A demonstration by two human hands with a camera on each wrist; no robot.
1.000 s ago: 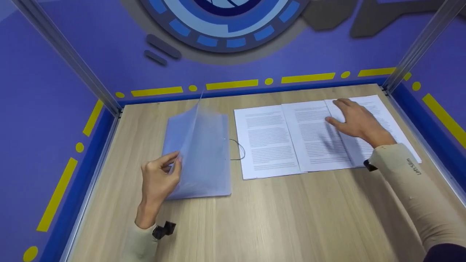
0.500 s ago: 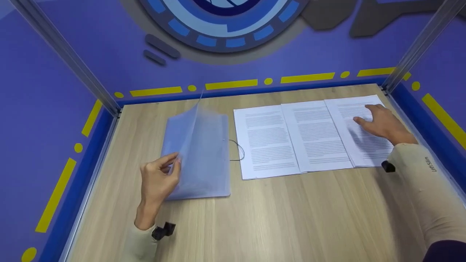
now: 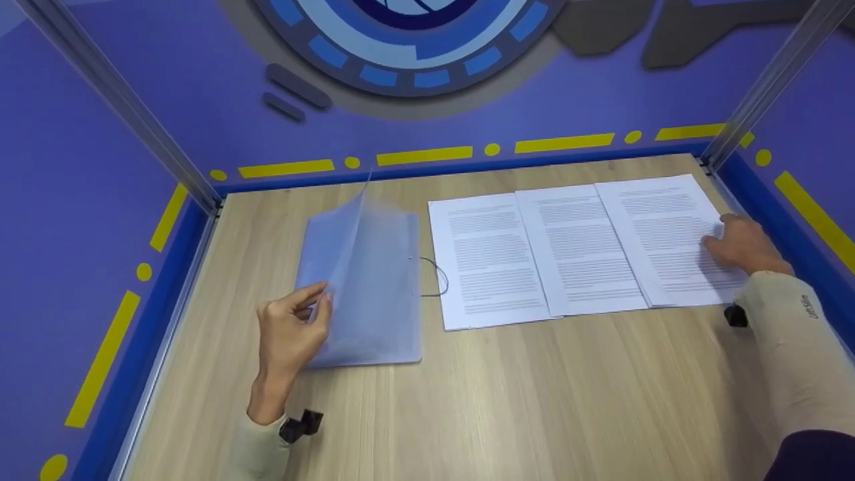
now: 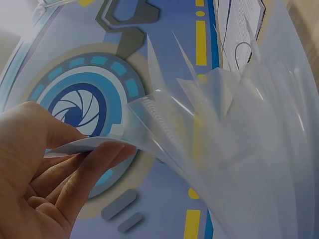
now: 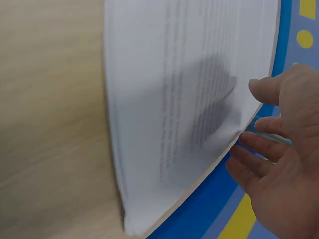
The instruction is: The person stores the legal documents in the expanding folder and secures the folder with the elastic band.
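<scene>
My left hand (image 3: 290,334) pinches the raised flap of a translucent bluish plastic folder (image 3: 384,300) between thumb and fingers. In the left wrist view, several clear dividers (image 4: 254,134) fan out beyond that flap. A thin dark elastic loop (image 3: 446,277) sticks out from the folder's right side. My right hand (image 3: 751,244) is at the right edge of the rightmost printed paper stack (image 3: 668,234). Seen from the right wrist, the thumb (image 5: 264,90) is over the page side and the fingers (image 5: 256,144) lie along the edge, not closed on it; whether they touch is unclear.
Two more printed stacks, the middle one (image 3: 584,247) and the left one (image 3: 494,260), lie overlapping in a row with the rightmost. Everything rests on a wooden table (image 3: 507,394). Purple-blue panels (image 3: 427,127) with metal corner posts (image 3: 768,87) enclose the back and sides.
My right hand has moved right and toward me across the rightmost stack, from its left edge to its right edge. The left hand and folder flap have stayed still.
</scene>
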